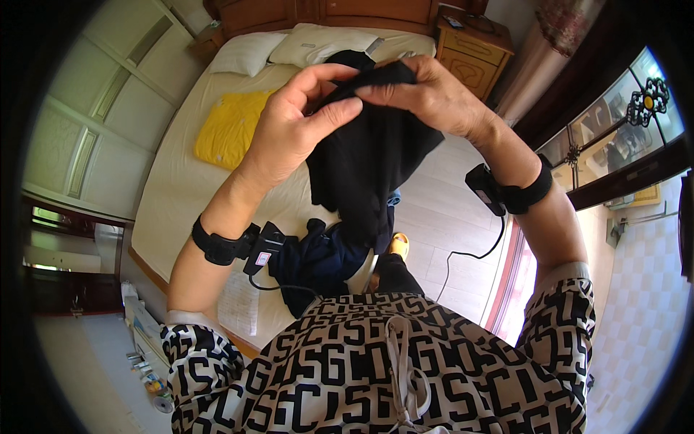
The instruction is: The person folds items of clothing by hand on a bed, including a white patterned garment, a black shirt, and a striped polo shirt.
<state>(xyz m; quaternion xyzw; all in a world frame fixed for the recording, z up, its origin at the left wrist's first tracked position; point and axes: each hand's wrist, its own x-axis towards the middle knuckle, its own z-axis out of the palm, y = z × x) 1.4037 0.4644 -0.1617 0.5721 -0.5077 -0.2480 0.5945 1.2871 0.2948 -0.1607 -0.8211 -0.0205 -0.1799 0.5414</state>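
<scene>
A black cloth garment [374, 163] hangs from my raised hands, its upper edge bunched between them. My right hand [436, 95] pinches that edge, thumb lying along the near side. On the other side, my left hand [295, 119] has its thumb and fingers around the same edge, and the cloth hides part of its grip. The garment's lower end droops over a heap of dark blue clothing [320, 255] at the near edge of the bed [179, 190]. Which part of the garment I hold cannot be made out.
A folded yellow cloth [230, 130] and white pillows [249, 53] lie on the bed. Written-on paper [238, 304] is near its front corner. A wooden nightstand [471, 51] stands beyond. Cables run from cuffs on both forearms. A glazed door [612, 135] is at right.
</scene>
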